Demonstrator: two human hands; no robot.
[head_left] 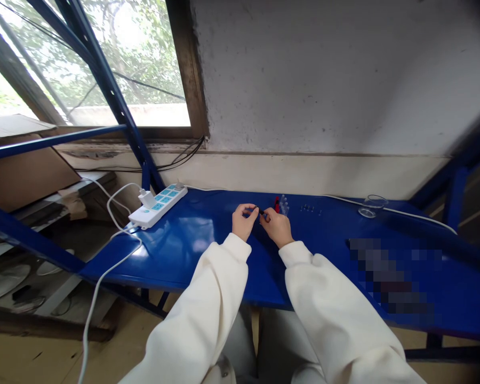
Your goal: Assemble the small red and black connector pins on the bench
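Observation:
Over the blue tabletop (220, 213), my left hand (244, 221) and my right hand (279, 226) are close together with fingertips pinched. Between them is a small dark piece (261, 212), slim and short, too small to name; both hands appear to grip its ends. Just beyond my right hand stand a small red piece (277, 204) and several clear plastic tube-like pieces (284, 205). To their right, several tiny clear pieces (307, 207) sit in a loose row.
A white power strip (154, 209) with a plugged-in adapter (146, 198) lies at the left, its cable hanging off the edge. A clear round container (367, 212) stands at the back right, near a white cable (420, 216). Blue frame posts (116, 96) rise at the left.

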